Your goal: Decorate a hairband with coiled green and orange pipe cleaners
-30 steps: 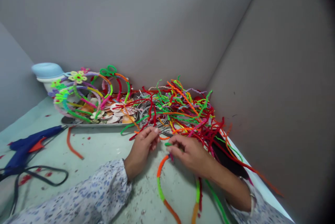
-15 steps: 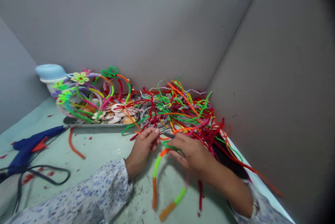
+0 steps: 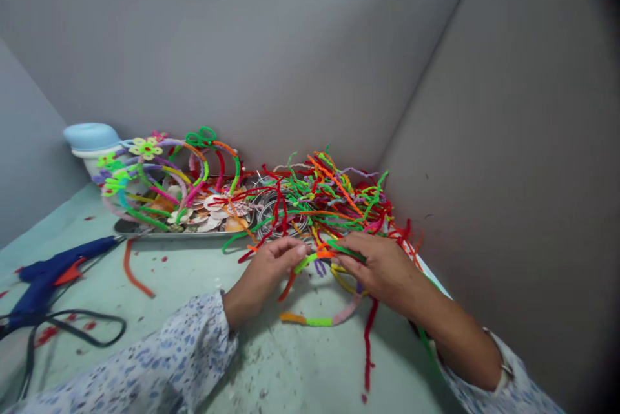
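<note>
Between my hands is a curved headband (image 3: 318,322) wrapped in orange, lime, pink, purple and yellow pipe cleaner. My left hand (image 3: 266,272) pinches its lime stretch between thumb and fingers. My right hand (image 3: 387,272) is closed around the far side, near an orange section, with a green pipe cleaner (image 3: 345,248) also between its fingers. Part of the headband is hidden behind that hand. Just behind both hands lies a tangled heap of coloured pipe cleaners (image 3: 334,191). A dark red pipe cleaner (image 3: 369,343) lies below my right hand.
A metal tray (image 3: 194,234) at the back holds shell-like pieces and finished flower headbands (image 3: 146,148). Coils of silver wire (image 3: 264,217) lie by the heap. At left are a blue glue gun (image 3: 62,265) with a cord and a blue-lidded container (image 3: 94,137). Grey walls enclose the back and right.
The headband has turned, its free ends swinging from pointing toward me to pointing left. My left hand has moved onto it, and my right hand has shifted slightly right and up.
</note>
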The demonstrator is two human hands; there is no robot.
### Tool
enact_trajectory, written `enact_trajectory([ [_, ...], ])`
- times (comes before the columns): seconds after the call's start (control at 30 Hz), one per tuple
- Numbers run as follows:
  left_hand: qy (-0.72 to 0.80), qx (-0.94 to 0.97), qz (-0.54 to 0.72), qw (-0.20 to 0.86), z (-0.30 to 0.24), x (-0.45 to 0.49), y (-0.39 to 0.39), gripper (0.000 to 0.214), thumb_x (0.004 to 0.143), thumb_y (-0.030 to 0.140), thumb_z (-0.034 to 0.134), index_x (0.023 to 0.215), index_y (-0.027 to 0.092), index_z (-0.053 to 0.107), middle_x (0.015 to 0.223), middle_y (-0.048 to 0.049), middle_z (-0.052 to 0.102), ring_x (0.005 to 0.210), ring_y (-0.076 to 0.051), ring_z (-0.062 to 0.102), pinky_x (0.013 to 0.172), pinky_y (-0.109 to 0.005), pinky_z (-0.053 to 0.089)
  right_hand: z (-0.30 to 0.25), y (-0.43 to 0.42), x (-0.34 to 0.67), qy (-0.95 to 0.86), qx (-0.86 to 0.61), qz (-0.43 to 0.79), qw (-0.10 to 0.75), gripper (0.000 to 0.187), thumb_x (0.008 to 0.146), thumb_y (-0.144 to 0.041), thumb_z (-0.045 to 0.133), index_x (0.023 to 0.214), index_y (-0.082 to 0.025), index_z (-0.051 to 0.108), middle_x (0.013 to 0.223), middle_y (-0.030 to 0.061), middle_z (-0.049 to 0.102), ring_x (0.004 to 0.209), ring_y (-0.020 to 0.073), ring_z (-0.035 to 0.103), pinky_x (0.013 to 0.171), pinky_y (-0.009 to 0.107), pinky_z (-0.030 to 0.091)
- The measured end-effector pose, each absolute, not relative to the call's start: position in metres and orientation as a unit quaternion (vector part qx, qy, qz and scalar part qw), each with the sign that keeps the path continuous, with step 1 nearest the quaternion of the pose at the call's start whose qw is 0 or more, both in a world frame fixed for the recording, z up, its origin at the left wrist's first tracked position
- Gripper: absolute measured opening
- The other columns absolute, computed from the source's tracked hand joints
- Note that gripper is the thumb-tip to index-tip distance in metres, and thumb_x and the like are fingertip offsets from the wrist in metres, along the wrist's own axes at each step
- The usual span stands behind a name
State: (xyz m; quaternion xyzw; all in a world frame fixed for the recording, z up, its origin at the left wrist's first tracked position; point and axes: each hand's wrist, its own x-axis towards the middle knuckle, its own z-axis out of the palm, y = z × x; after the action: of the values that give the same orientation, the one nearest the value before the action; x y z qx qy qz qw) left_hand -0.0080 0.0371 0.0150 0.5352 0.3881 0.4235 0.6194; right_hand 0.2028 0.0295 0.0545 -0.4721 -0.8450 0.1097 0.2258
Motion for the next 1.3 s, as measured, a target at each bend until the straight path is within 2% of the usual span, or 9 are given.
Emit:
enact_trajectory([
  [0.13,0.391,0.565,0.385,0.617,0.014,-0.004,0.036,0.018,0.079,0.032,0.06,0.085,0.015,0.063,0.071,-0.001,0.059,0.064,-0.012,0.051,0.061,-0.022,0.038,0.053,0.032,0.198,-0.829,-0.477,0.137,0.258,0.015,0.084,-0.031,0.055,0.085,-0.02,0.066,0.079,0.0032,0.063,0.074,0.0165,0.056,0.066,0.027,0.04],
  [0.27,0.393,0.548,0.39,0.627,0.016,-0.002,0.034,0.015,0.081,0.031,0.056,0.08,0.016,0.059,0.066,0.0017,0.054,0.057,-0.009,0.045,0.055,-0.021,0.034,0.063,0.032,0.199,-0.762,-0.515,0.207,0.334,0.03,0.09,-0.039,0.042,0.085,-0.02,0.065,0.079,0.0015,0.064,0.071,0.0158,0.057,0.062,0.026,0.041],
  [0.4,0.389,0.523,0.384,0.654,0.025,0.0,0.028,0.011,0.082,0.028,0.054,0.08,0.017,0.056,0.059,0.0056,0.045,0.049,-0.006,0.033,0.048,-0.02,0.025,0.079,0.022,0.201,-0.751,-0.52,0.157,0.375,0.031,0.092,-0.036,0.038,0.076,-0.019,0.059,0.076,0.0011,0.059,0.07,0.0149,0.054,0.064,0.026,0.039],
  [0.57,0.36,0.523,0.37,0.679,0.032,0.001,0.021,0.011,0.081,0.028,0.056,0.083,0.017,0.056,0.06,0.0057,0.04,0.051,-0.007,0.03,0.048,-0.021,0.02,0.085,0.012,0.197,-0.823,-0.419,0.183,0.336,0.028,0.092,-0.022,0.035,0.072,-0.017,0.054,0.083,0.0036,0.053,0.079,0.0149,0.05,0.069,0.027,0.038],
  [0.7,0.351,0.534,0.363,0.678,0.031,0.0,0.022,0.012,0.078,0.029,0.058,0.081,0.017,0.057,0.057,0.0066,0.037,0.05,-0.007,0.026,0.047,-0.023,0.017,0.081,0.009,0.192,-0.856,-0.368,0.195,0.306,0.025,0.09,-0.021,0.04,0.068,-0.017,0.05,0.076,0.0015,0.048,0.072,0.0132,0.047,0.065,0.026,0.037],
  [0.83,0.369,0.529,0.367,0.67,0.029,0.001,0.024,0.012,0.077,0.029,0.058,0.078,0.017,0.058,0.057,0.006,0.039,0.049,-0.007,0.028,0.047,-0.022,0.018,0.073,0.006,0.184,-0.878,-0.362,0.121,0.288,0.024,0.088,-0.023,0.045,0.067,-0.017,0.052,0.076,0.0023,0.048,0.072,0.0138,0.046,0.064,0.027,0.036],
  [0.93,0.372,0.51,0.384,0.674,0.027,0.002,0.025,0.015,0.076,0.031,0.059,0.078,0.017,0.058,0.06,0.0045,0.043,0.051,-0.008,0.034,0.048,-0.022,0.022,0.062,0.007,0.178,-0.902,-0.364,0.038,0.23,0.02,0.086,-0.023,0.045,0.074,-0.017,0.06,0.08,0.0049,0.05,0.077,0.0172,0.046,0.067,0.03,0.037],
  [1.03,0.369,0.494,0.402,0.677,0.026,0.002,0.025,0.018,0.077,0.034,0.059,0.075,0.016,0.057,0.063,0.0033,0.045,0.055,-0.008,0.037,0.05,-0.021,0.025,0.047,0.01,0.175,-0.918,-0.356,-0.003,0.178,0.016,0.083,-0.023,0.048,0.075,-0.017,0.061,0.083,0.0066,0.052,0.078,0.0186,0.047,0.068,0.032,0.038],
  [1.3,0.411,0.537,0.378,0.633,0.025,-0.001,0.027,0.02,0.076,0.035,0.062,0.073,0.016,0.056,0.052,0.0074,0.039,0.045,-0.006,0.027,0.045,-0.021,0.019,0.034,0.011,0.172,-0.92,-0.355,-0.035,0.16,0.013,0.082,-0.025,0.05,0.081,-0.016,0.059,0.088,0.0087,0.054,0.08,0.0213,0.048,0.068,0.035,0.042],
])
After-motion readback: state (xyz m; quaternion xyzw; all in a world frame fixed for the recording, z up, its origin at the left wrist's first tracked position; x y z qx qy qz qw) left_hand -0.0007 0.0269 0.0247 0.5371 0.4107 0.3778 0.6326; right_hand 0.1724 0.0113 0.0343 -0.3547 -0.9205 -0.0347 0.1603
